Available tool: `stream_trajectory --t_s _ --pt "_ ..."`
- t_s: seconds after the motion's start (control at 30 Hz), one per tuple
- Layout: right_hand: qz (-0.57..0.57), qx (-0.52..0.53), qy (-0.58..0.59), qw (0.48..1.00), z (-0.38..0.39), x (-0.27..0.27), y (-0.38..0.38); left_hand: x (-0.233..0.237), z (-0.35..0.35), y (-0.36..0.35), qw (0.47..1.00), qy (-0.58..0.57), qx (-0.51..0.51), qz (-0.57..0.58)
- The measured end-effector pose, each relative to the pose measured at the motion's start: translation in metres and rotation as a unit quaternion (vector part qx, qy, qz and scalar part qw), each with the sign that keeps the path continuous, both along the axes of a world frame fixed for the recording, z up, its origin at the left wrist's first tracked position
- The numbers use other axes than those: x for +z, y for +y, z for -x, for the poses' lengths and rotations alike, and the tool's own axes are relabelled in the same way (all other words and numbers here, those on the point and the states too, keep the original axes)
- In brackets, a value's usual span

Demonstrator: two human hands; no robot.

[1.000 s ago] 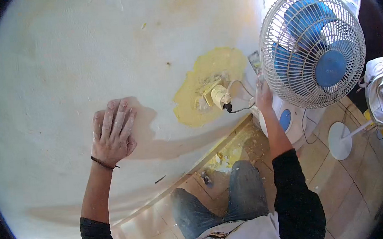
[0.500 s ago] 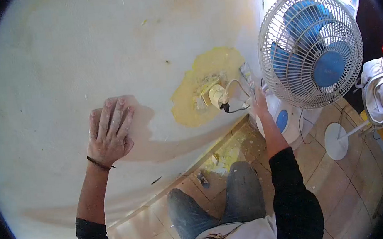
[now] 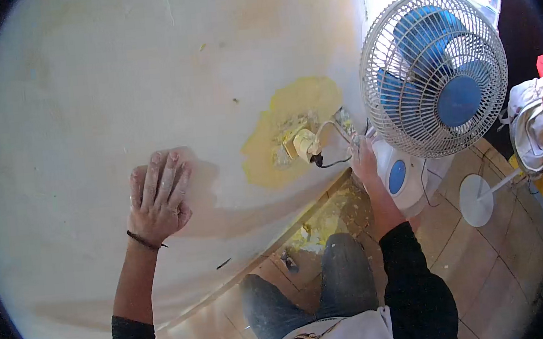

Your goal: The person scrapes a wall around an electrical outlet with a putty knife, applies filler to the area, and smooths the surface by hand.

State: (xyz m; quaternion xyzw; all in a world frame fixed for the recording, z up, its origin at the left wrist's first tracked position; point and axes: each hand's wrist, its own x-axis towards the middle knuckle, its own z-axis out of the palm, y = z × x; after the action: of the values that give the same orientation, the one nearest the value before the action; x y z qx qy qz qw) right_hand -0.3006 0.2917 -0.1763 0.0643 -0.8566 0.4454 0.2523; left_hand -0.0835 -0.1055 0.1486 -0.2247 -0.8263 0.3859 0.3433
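Note:
My left hand (image 3: 159, 197), dusted with white powder, lies against the pale wall (image 3: 86, 121) with its fingers spread. A dark band circles that wrist. My right hand (image 3: 363, 159) is closed on a flat scraper (image 3: 344, 122), whose blade lies at the right side of a yellow bare patch (image 3: 316, 92) on the wall. In the middle of the patch sits an electrical outlet with a white adapter (image 3: 306, 142) plugged in. A black plug and cable hang from it, close to the fingers of my right hand.
A caged fan (image 3: 434, 72) with blue blades stands right beside my right hand, its base (image 3: 403, 174) below. Yellow flakes (image 3: 316, 232) and a small dark object (image 3: 289, 262) lie on the tiled floor. Clothes and bags (image 3: 531, 108) hang at the far right.
My right hand and the scraper have moved slightly down and left along the patch's right side. The left hand stays on the wall. The whole view has shifted a little.

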Motion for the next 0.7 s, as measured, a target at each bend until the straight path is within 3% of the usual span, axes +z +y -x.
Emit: stream_trajectory --t_s 0.1,0.17,0.2,0.27,0.37,0.47,0.57,0.67,0.7 --pt "-0.017 -0.027 -0.040 0.999 0.009 0.004 0.003 -0.001 0.000 0.000 1.000 -0.005 -0.001 -0.003" --pt "-0.066 -0.033 0.123 0.990 0.038 0.018 0.008 0.000 0.001 -0.001 1.000 -0.007 -0.002 -0.004" --pt "-0.065 -0.033 0.124 0.990 0.046 0.030 0.007 -0.001 0.001 -0.001 1.000 -0.005 0.001 -0.003" --pt "-0.145 -0.086 0.247 0.954 0.054 0.055 0.008 -0.001 0.000 0.000 1.000 -0.004 0.002 0.001" --pt "-0.190 -0.105 0.298 0.930 0.051 0.093 0.003 0.000 0.001 0.000 1.000 -0.006 0.007 -0.016" --pt "-0.200 -0.101 0.203 0.953 0.072 0.081 -0.008 -0.001 0.000 0.000 1.000 0.011 0.013 0.004" --pt "-0.156 -0.016 0.196 0.968 0.029 0.139 -0.018 0.000 0.000 0.000 1.000 -0.009 -0.005 -0.009" --pt "-0.060 -0.013 0.222 0.973 0.045 0.046 -0.006 0.000 -0.001 0.000 1.000 -0.008 0.002 -0.007" --pt "-0.018 -0.019 0.153 0.988 0.027 0.042 -0.004 0.000 -0.002 0.001 1.000 -0.010 0.010 -0.012"
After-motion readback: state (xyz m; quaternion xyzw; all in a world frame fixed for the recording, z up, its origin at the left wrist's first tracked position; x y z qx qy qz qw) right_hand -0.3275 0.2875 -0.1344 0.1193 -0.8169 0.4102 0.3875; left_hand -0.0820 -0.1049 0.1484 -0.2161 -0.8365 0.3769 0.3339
